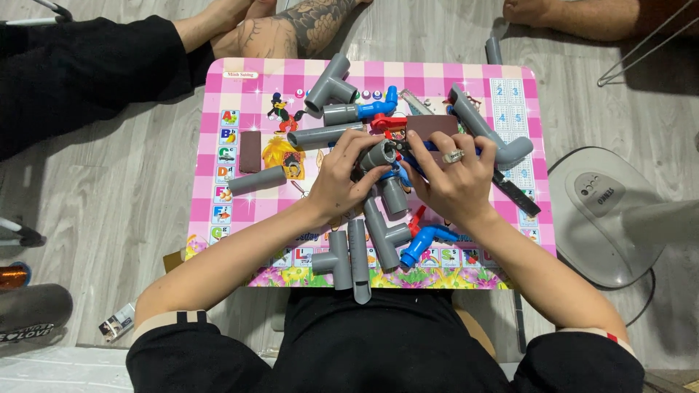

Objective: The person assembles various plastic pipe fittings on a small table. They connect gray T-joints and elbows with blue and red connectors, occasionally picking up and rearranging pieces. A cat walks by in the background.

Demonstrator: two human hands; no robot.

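While both hands grip it, the short grey pipe piece (378, 154) lies tilted — left hand (348, 182) curled round it, right hand (455, 182) pinching its end — above the pink table (255, 218).

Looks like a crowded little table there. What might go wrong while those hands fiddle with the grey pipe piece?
The left hand and right hand work a grey pipe fitting amid a dense pile, so an elbow or wrist might knock loose parts about. The two grey pipes overhanging the near edge of the pink table look likeliest to drop into the lap.
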